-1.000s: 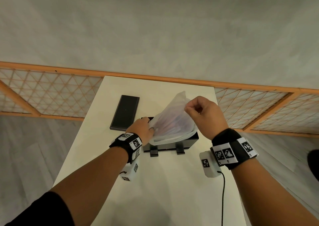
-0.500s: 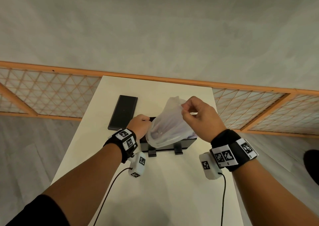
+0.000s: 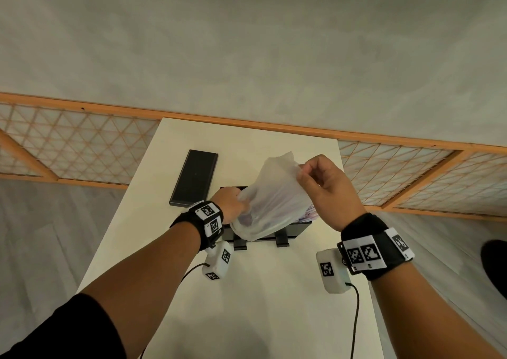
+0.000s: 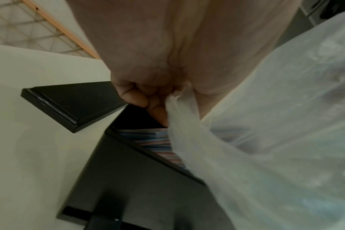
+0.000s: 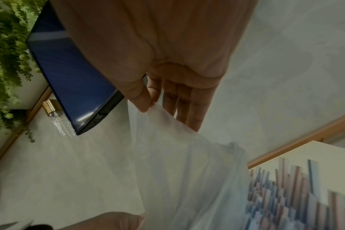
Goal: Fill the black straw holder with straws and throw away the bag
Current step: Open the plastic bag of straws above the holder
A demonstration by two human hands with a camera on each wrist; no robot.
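On the table [image 3: 274,317], at about 11 o'clock from the holder, lies a flat black lid [image 3: 194,178], apart from everything else; in the left wrist view it lies just beside the holder's far corner. Your left hand [image 3: 230,204] is curled tight, its fingers [image 4: 140,99] bunched round a twisted edge of the bag [image 3: 270,203] right above the holder's left end. The holder [image 3: 290,228] stands mid-table on two short feet, and the bag drapes over it, covering most of its open top. In the left wrist view, striped straws [image 4: 158,143] lie lengthwise inside the holder, under the bag's edge; at the holder's 3 o'clock end more straw tips show past the plastic. The bag is thin, cloudy white, and stretches up toward 1 o'clock, where your right hand [image 3: 326,188] pinches its top corner between thumb [image 5: 140,99] and forefinger, the other fingers loosely extended behind the film. Both wrists carry black bands with square printed markers and a white camera box below each.
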